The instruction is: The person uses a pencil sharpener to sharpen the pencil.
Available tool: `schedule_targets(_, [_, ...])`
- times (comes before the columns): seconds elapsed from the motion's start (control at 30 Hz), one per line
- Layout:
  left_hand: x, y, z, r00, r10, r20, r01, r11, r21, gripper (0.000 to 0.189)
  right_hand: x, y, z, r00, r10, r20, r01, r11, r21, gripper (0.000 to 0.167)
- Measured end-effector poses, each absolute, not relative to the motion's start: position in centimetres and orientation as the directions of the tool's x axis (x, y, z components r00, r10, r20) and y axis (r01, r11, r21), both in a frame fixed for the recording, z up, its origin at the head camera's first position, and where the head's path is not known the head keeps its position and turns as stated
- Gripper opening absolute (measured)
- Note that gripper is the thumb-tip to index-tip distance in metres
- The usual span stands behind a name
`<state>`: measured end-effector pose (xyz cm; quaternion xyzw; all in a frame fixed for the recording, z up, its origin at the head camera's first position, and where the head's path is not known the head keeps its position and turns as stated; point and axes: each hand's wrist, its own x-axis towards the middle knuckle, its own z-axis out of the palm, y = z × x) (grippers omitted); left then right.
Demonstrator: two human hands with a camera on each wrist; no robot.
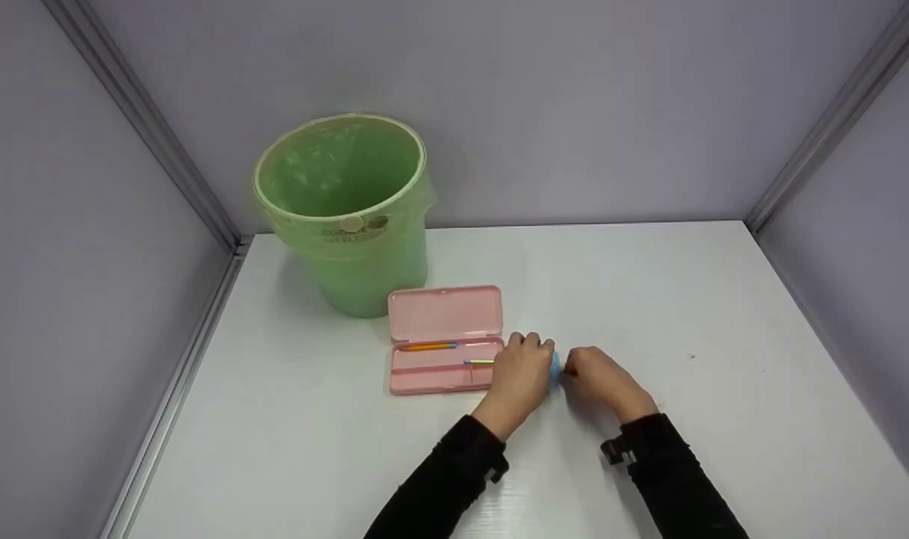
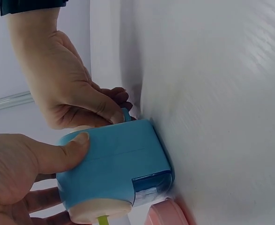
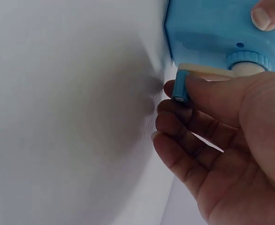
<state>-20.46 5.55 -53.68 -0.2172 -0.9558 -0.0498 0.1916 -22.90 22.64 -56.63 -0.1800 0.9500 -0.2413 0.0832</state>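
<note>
And here we are at the white bench point(image 1: 335, 457), both hands busy close together, just right of the middle! The left hand point(image 1: 520, 372) wraps over a blue sharpener point(image 2: 111, 166), thumb pressed to one side and fingers on the other. On the right, the right hand point(image 1: 603, 383) pinches the little blue crank knob point(image 3: 180, 86) between thumb and forefinger, the other fingers bent loosely below it. The sharpener sits on the bench between the two hands, just right of the pink pencil case point(image 1: 424, 360), its cream crank arm point(image 3: 205, 70) facing right.

Out of the opposite, cream face comes a yellow-green pencil point(image 1: 478, 361), pointing left across the case (only its tail end shows from above, the left hand covers the rest). That case lies open, lid folded back to the far side, and an orange pencil point(image 1: 428, 346) rests along the tray's far edge. Beyond it, far left, stands the big green bin point(image 1: 372, 266), lined with a clear bag point(image 1: 327, 161).
</note>
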Motion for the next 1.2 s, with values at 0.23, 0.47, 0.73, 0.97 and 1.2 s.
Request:
schedule_targets(0.23, [-20.5, 5.6, -53.7, -0.846, 0.394, 0.359, 0.422, 0.907, -0.001, 0.022, -21.8, 22.9, -56.6, -0.901, -0.426, -0.085, -0.325, 0.791, -0.518, 0.021])
schedule_targets(0.47, [-20.4, 5.8, -53.6, -0.846, 0.397, 0.357, 0.417, 0.909, -0.021, 0.021, -20.9, 23.2, -56.4, -0.869, -0.493, -0.042, -0.406, 0.76, -0.508, 0.022])
schedule_targets(0.73, [-20.3, 5.8, -53.4, -0.837, 0.411, 0.36, 0.419, 0.906, -0.061, 0.024, -20.4, 24.0, -55.5, -0.83, -0.557, -0.023, -0.442, 0.683, -0.581, 0.014])
schedule_targets(0.97, [-20.4, 5.8, -53.4, -0.832, 0.44, 0.338, 0.444, 0.893, -0.07, 0.02, -20.2, 24.6, -54.3, -0.807, -0.59, -0.012, -0.448, 0.625, -0.639, 0.01])
schedule_targets(1.2, [-20.5, 5.9, -53.1, -0.83, 0.462, 0.312, 0.467, 0.882, -0.061, 0.01, -20.0, 24.7, -53.4, -0.824, -0.566, 0.004, -0.428, 0.619, -0.659, 0.009])
